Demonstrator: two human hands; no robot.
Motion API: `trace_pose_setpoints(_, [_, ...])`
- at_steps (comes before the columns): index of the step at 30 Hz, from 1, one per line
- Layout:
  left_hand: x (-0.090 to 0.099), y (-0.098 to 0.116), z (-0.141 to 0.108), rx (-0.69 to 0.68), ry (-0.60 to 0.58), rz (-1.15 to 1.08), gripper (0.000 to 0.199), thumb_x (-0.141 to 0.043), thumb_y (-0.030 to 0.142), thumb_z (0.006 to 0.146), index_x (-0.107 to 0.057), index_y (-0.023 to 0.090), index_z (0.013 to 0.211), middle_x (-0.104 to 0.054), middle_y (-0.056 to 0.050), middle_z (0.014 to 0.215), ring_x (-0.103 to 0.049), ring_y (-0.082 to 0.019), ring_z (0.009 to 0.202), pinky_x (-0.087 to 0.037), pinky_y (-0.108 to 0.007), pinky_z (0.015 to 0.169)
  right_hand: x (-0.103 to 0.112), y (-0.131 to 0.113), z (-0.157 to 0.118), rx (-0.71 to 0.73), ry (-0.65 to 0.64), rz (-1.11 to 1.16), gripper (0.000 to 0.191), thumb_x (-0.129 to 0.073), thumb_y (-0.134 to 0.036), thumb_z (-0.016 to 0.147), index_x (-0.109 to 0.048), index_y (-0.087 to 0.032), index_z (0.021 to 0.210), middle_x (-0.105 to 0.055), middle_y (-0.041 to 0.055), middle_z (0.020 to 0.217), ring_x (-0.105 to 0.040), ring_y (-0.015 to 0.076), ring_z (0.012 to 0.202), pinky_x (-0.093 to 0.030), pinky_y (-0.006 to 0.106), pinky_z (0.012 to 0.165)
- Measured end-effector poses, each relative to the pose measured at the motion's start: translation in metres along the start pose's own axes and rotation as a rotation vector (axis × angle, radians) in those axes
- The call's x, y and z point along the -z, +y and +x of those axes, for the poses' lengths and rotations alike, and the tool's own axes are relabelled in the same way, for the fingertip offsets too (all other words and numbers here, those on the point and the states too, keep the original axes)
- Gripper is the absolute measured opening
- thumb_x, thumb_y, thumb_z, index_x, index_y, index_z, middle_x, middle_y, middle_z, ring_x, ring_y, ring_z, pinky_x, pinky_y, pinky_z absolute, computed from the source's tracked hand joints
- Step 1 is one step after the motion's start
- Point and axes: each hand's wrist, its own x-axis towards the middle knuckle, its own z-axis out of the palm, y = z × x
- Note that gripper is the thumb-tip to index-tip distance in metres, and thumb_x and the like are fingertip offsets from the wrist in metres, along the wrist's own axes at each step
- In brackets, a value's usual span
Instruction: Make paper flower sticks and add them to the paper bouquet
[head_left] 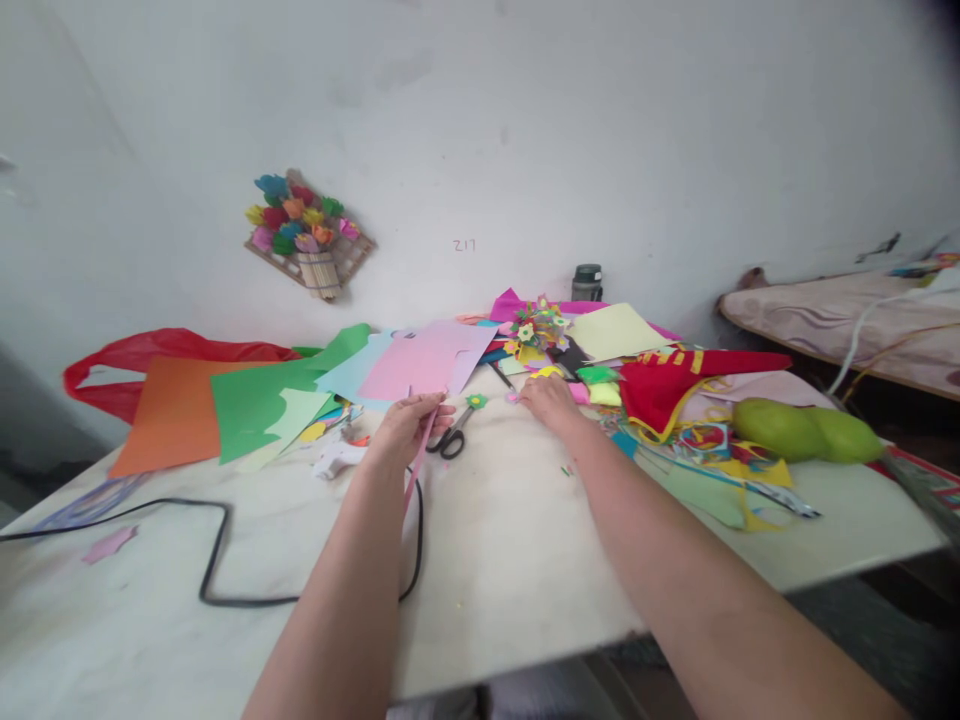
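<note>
My left hand (411, 425) is closed on a thin pink paper strip (420, 465), which hangs down past the wrist. To the right, my right hand (550, 398) rests low over the table with its fingers bent, the tips at a small pink paper piece (512, 397). The thumb is hidden. Between the hands lie black-handled scissors (451, 438), with a green paper flower with a yellow middle (476, 401) at their blades. A white glue gun (337, 458) lies left of my left hand, beside a black cord (217, 550).
Orange (172, 415), green (247, 405) and pink sheets (420, 360) spread along the back left. A bunch of paper flowers (536, 330) stands at the back. A red cloth (660, 390), green fruits (795, 430) and pliers (787, 498) lie at right. A bottle (586, 283) stands by the wall.
</note>
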Motion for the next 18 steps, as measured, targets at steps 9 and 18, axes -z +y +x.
trace_pose_setpoints(9, [-0.004,-0.005,0.003,-0.046,0.025,0.046,0.014,-0.062,0.017,0.066,-0.06,0.007,0.076,-0.06,-0.004,0.053,-0.051,-0.007,0.04,-0.04,-0.016,0.038,-0.009,-0.006,0.006,-0.281,0.201,0.878,0.012,-0.053,-0.021,0.073,-0.065,-0.016,0.072,-0.065,0.0046,0.078,-0.055,0.0148,0.068,-0.039,0.026,0.062])
trace_pose_setpoints(18, [-0.009,-0.013,0.007,-0.198,0.069,0.16,0.03,-0.07,0.032,0.056,-0.063,0.007,0.073,-0.056,-0.002,0.05,-0.04,-0.003,0.037,-0.028,-0.016,0.036,-0.001,-0.041,0.009,-0.37,0.085,1.663,0.009,-0.062,-0.024,0.061,-0.063,-0.014,0.061,-0.063,0.0017,0.061,-0.046,0.006,0.048,-0.036,0.02,0.05])
